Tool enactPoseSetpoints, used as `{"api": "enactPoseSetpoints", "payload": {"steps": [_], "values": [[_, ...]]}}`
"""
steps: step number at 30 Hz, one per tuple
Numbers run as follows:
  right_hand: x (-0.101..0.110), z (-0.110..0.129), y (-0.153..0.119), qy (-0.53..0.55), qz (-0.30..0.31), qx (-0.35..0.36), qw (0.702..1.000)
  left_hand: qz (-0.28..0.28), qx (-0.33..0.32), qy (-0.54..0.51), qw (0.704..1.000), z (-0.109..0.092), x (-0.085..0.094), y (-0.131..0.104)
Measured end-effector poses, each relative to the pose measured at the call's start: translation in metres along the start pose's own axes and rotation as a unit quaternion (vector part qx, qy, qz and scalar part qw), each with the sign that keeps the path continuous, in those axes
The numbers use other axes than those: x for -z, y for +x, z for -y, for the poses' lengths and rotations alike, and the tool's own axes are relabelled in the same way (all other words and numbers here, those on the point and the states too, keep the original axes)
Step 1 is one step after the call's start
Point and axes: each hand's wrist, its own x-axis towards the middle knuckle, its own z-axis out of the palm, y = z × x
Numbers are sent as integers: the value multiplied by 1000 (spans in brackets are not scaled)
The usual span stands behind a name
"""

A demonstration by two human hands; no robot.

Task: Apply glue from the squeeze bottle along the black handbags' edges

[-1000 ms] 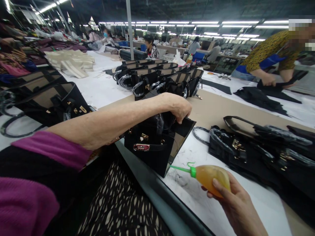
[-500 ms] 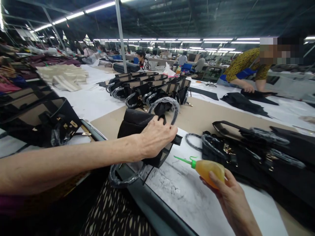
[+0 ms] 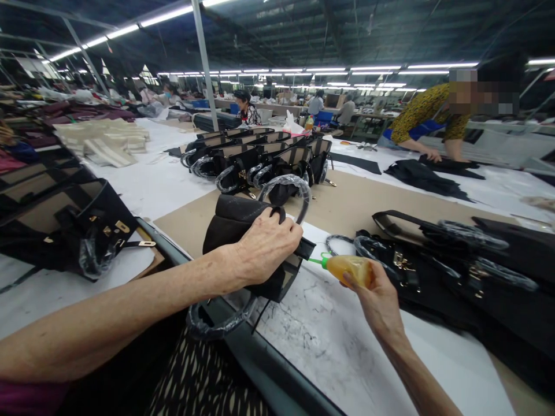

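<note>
The left hand [image 3: 266, 245] is closed over the top of a small black leather handbag with plastic-wrapped handles [image 3: 236, 225], tipped on its side at the near edge of the white table [image 3: 338, 346]. The right hand [image 3: 377, 297] grips a soft amber squeeze bottle with a green nozzle [image 3: 347, 267], the tip just beside the bag. More black handbags [image 3: 433, 254] lie to the right.

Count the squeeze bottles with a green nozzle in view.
1: the squeeze bottle is in the right hand, nozzle pointing at the black handbag gripped by the left hand. Others may be hidden.
</note>
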Motion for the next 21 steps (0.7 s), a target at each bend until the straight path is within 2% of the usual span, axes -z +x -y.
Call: {"api": "enactPoseSetpoints", "payload": {"steps": [4, 8, 15, 21], "values": [[-4, -4, 1, 4, 16, -3, 1000, 4, 5, -11, 1000, -2, -3, -7], [-5, 2, -7, 18, 39, -18, 999, -1, 12, -16, 1000, -4, -4, -14], [-3, 9, -12, 31, 48, -52, 997, -21, 21, -16, 999, -8, -4, -21], [-2, 10, -17, 46, 50, -74, 995, -13, 22, -19, 1000, -11, -3, -29]]}}
